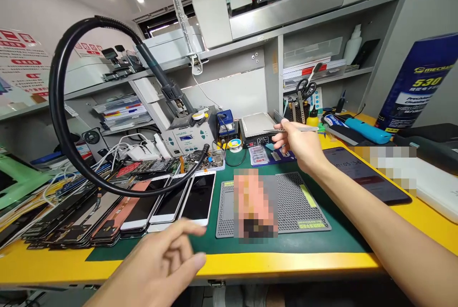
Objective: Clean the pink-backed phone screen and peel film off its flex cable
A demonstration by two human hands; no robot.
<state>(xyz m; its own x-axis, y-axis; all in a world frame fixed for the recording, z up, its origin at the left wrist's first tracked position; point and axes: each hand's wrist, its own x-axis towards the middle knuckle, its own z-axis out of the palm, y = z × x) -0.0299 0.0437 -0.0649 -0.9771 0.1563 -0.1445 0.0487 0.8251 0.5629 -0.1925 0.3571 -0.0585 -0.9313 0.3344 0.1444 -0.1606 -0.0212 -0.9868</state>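
My right hand (298,142) is closed on metal tweezers (310,129), raised over the back of the green mat (286,245) beside a flat-topped heating plate (255,125). Near the front edge, my left hand (175,261) holds nothing; its fingers are curled and apart. Between the hands lies a grey perforated pad (291,202). On it rests a salmon-coloured flat part (253,197), blurred out, with a dark lower end. White-framed phone screens (200,197) lie left of the pad.
Stacks of phone screens (71,221) fill the left. A black hose (57,97) loops from a grey station (188,137). To the right are a phone (358,173), a white device (425,185) and a tall blue can (415,82). Solder wire (235,144) sits behind the pad.
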